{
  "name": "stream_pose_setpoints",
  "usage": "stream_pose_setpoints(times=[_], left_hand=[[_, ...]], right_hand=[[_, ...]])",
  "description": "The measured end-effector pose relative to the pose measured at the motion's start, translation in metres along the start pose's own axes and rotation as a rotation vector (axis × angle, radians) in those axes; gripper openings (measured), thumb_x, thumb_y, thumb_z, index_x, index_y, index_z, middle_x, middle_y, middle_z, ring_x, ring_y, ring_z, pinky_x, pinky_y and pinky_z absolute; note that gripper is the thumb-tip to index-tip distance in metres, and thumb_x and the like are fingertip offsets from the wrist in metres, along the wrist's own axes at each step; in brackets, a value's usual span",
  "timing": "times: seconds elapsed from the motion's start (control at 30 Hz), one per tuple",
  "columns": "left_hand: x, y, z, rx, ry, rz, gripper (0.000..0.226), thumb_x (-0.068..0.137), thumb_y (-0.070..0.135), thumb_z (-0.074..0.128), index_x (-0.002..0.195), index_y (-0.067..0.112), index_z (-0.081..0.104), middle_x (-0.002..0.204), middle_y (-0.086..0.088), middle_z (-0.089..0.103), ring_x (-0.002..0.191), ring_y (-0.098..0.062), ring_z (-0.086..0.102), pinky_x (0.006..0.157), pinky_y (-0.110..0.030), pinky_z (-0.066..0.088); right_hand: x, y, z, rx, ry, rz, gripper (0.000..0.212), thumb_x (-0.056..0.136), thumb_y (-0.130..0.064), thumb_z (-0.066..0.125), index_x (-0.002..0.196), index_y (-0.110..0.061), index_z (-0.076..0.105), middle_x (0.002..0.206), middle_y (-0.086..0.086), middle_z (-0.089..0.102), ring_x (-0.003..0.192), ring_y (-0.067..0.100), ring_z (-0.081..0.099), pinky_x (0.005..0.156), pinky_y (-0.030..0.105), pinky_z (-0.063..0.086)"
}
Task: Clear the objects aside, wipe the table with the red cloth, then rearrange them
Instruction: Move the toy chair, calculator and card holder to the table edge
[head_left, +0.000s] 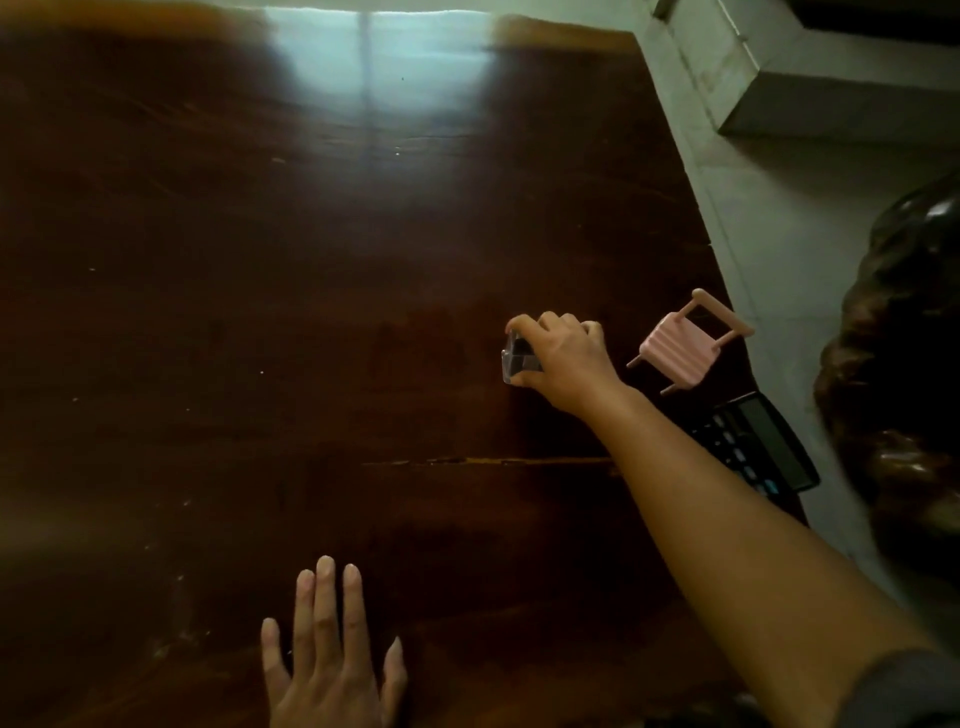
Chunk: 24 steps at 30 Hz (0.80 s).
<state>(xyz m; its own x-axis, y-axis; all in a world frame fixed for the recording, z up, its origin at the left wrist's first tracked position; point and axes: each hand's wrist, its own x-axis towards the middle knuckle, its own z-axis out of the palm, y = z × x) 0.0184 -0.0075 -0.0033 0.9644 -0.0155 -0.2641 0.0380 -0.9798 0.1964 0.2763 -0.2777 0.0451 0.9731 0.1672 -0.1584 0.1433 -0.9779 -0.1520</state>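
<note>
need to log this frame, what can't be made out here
All from the head view:
- Small clear object: mostly hidden under the right hand, dim light; what it is cannot be told.
- Calculator: partly behind the right forearm; keys too dark to read.
- Red cloth: not in view.
- Left hand: wrist cut off by the bottom edge.
- Table: far edge blurred and washed out by glare.
- Dark shape at right: blurred, cut off by the edge.

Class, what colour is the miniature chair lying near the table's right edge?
Pale pink, with a ribbed seat: the miniature chair shows best in the head view, the only one given.
</note>
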Motion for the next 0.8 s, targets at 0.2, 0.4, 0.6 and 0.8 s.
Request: stream_pose_setpoints(times=[0.2, 0.4, 0.6, 0.8], left_hand=[[-0.003, -0.003, -0.001, 0.011, -0.017, 0.038, 0.085, 0.088, 0.066, 0.01, 0.144, 0.008, 0.035, 0.155, -0.019, 0.028, 0.14, -0.036, 0.026, 0.103, -0.069, 0.02], [-0.007, -0.004, 0.0, 0.003, 0.018, 0.039, 0.084, 0.088, 0.067, 0.011, 0.147, 0.01, 0.029, 0.155, -0.017, 0.025, 0.142, -0.035, 0.023, 0.103, -0.07, 0.021], [-0.01, -0.002, 0.004, -0.007, 0.077, 0.016, 0.081, 0.082, 0.055, 0.03, 0.148, 0.009, 0.029, 0.157, -0.017, 0.023, 0.144, -0.032, 0.018, 0.107, -0.067, 0.016], [-0.009, -0.005, 0.01, -0.022, 0.129, 0.02, 0.079, 0.082, 0.054, 0.031, 0.147, 0.01, 0.029, 0.156, -0.017, 0.024, 0.142, -0.034, 0.02, 0.106, -0.069, 0.017]], right_hand=[[-0.05, -0.011, 0.009, 0.14, 0.137, 0.004, 0.066, 0.082, -0.043, 0.07, 0.139, -0.036, 0.038, 0.111, -0.002, 0.056, 0.106, 0.02, 0.05, 0.097, 0.045, 0.033], [-0.165, -0.015, 0.025, 0.232, 0.216, 0.111, 0.072, 0.083, -0.041, 0.069, 0.144, -0.037, 0.032, 0.111, -0.007, 0.054, 0.103, 0.013, 0.048, 0.093, 0.038, 0.035], [-0.262, 0.038, 0.04, 0.193, 0.213, 0.389, 0.076, 0.083, -0.038, 0.071, 0.148, -0.034, 0.031, 0.12, -0.004, 0.055, 0.111, 0.015, 0.048, 0.093, 0.039, 0.036], [-0.299, 0.096, 0.04, 0.179, 0.248, 0.567, 0.074, 0.082, -0.037, 0.074, 0.146, -0.028, 0.038, 0.114, 0.004, 0.058, 0.105, 0.021, 0.051, 0.086, 0.039, 0.033]])
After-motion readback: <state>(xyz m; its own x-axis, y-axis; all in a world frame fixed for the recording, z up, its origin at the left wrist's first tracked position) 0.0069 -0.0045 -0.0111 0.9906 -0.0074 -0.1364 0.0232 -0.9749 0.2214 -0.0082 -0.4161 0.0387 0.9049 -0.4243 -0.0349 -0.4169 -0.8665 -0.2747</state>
